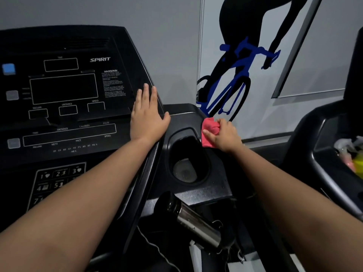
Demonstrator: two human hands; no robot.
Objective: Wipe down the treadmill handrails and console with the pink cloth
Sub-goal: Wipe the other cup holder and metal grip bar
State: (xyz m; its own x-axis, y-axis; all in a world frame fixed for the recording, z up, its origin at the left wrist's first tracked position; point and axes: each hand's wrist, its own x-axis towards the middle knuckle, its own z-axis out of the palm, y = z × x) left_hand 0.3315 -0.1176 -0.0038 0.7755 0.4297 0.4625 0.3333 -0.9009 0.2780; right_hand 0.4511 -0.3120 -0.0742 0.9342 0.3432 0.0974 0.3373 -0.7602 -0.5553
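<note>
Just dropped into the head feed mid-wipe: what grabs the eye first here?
The pink cloth stands out most, bunched in the right hand just right of the cup holder. Next is the left hand, laid flat on the right edge of the black console. Behind them, a blue-and-black cyclist graphic fills the wall.

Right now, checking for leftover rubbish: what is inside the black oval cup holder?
The cup holder shows only a dull grey round floor; its near wall hides the front.
</note>
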